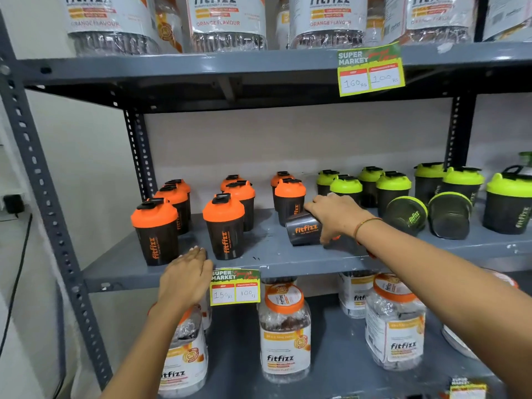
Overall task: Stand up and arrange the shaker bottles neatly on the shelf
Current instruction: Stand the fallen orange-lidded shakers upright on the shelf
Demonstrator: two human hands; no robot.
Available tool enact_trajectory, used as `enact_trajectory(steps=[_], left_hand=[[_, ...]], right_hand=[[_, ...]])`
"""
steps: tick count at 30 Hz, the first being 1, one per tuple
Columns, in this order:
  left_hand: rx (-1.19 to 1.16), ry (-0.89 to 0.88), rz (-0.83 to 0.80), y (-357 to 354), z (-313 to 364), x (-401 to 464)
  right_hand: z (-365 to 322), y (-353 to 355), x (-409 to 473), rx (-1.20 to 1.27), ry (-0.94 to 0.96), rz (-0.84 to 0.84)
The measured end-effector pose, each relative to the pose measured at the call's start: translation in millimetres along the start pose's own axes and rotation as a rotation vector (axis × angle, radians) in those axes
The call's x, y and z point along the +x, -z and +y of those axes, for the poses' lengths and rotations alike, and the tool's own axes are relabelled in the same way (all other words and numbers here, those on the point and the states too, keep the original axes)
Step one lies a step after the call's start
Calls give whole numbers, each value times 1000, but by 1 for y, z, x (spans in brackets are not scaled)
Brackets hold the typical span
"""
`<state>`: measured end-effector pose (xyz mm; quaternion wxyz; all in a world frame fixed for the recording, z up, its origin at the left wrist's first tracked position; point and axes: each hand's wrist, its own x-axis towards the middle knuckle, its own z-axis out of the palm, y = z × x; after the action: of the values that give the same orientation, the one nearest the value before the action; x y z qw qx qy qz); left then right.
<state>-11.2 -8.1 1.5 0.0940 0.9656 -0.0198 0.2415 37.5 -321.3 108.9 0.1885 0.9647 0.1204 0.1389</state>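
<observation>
On the grey middle shelf several black shakers with orange lids stand upright, among them one at the front left and one beside it. One orange-lidded shaker lies on its side, base toward me, and my right hand is shut on it from above. My left hand hovers flat and open at the shelf's front edge, holding nothing. To the right stand several green-lidded shakers; two of them lie tipped over.
Clear jars with orange lids fill the shelf below, and large orange-flavour jars sit on the shelf above. Price tags hang from the shelf edges. A slotted grey upright stands at the left.
</observation>
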Motion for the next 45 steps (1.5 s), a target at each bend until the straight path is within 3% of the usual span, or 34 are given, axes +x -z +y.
enact_trajectory(steps=[4, 8, 15, 25, 29, 32, 35, 40, 45], left_hand=[[7, -3, 18, 0, 0, 0], [10, -7, 33, -2, 0, 0], [7, 1, 44, -5, -2, 2], [23, -23, 100, -10, -6, 3], [-148, 20, 153, -9, -3, -1], [-496, 183, 425, -7, 14, -20], [-669, 44, 590, -3, 50, -40], [-691, -282, 423, -4, 132, -48], [-599, -402, 192, -21, 197, -42]], right_hand=[[-3, 19, -5, -189, 31, 185], [-12, 26, -4, -400, 190, 334], [-24, 11, 9, -663, 436, 324], [-25, -2, 11, -777, 499, 388], [-17, 0, -3, -682, 498, 470], [-10, 4, -22, -583, 495, 576], [0, 9, -43, -448, 452, 606], [17, 5, -75, -127, 195, 629], [57, -8, -90, 261, -139, 687]])
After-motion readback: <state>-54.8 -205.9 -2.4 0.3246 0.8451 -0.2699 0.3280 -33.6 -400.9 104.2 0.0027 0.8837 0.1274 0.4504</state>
